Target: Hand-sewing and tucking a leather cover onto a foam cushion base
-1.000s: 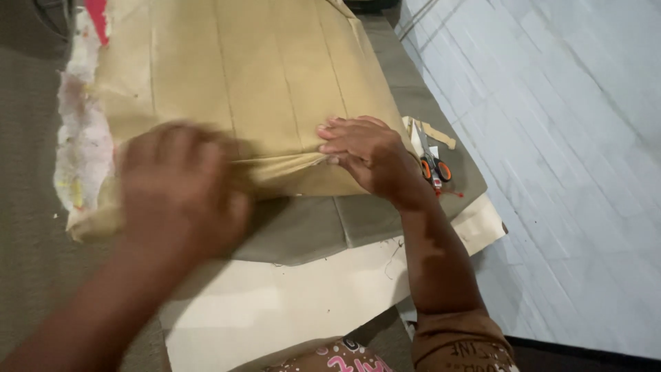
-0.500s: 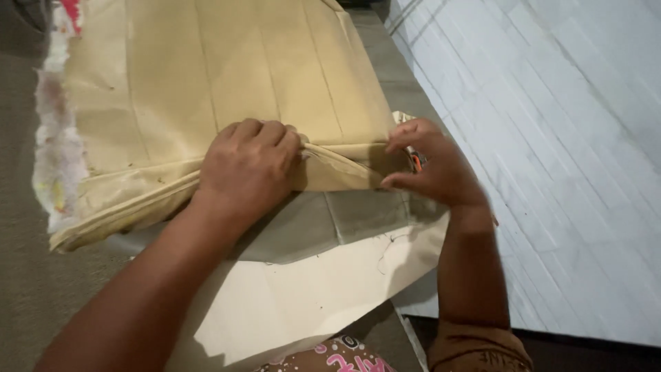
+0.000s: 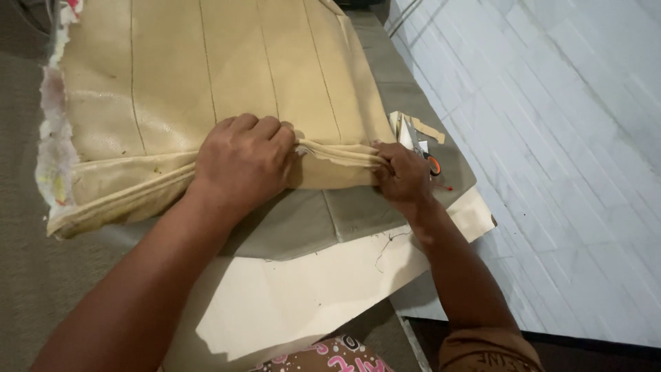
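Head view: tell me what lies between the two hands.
In the head view, a folded tan edge of the beige stitched cover runs between the left hand and the right hand; both pinch it.

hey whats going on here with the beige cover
A person is working on a beige quilted seat cover laid over grey fabric and a cream sheet. The left hand and right hand each pinch the cover's folded front edge, pulled taut between them. Small tools with orange handles lie just beyond the right hand.
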